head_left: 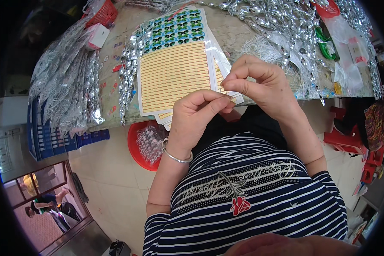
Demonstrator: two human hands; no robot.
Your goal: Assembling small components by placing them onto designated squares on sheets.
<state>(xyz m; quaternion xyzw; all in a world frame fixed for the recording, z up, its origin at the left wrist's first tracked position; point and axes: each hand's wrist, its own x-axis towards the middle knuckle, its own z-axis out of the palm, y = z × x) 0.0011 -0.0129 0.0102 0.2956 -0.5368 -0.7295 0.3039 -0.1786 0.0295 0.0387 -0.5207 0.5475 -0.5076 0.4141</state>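
Pinched thumb to forefinger in the left hand (192, 115), apparently a tiny piece (231, 98), too small to identify, by the near right corner of the yellow striped sheet (175, 77). In the right hand (263, 85), thumb and forefinger also together, contents unclear. Beyond the sheet, green stickers (175, 29); left of it, silver strands (68, 81). Seemingly mid-work: visible stripes largely unbroken, share finished or left impossible to tell.

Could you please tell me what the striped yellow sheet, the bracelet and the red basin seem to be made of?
The striped yellow sheet looks like smooth paper or thin film, lying flat with a thin edge. The bracelet looks like polished, silver-coloured metal, judging by its bright highlights. The red basin is probably smooth moulded plastic, given its even colour and rounded rim.
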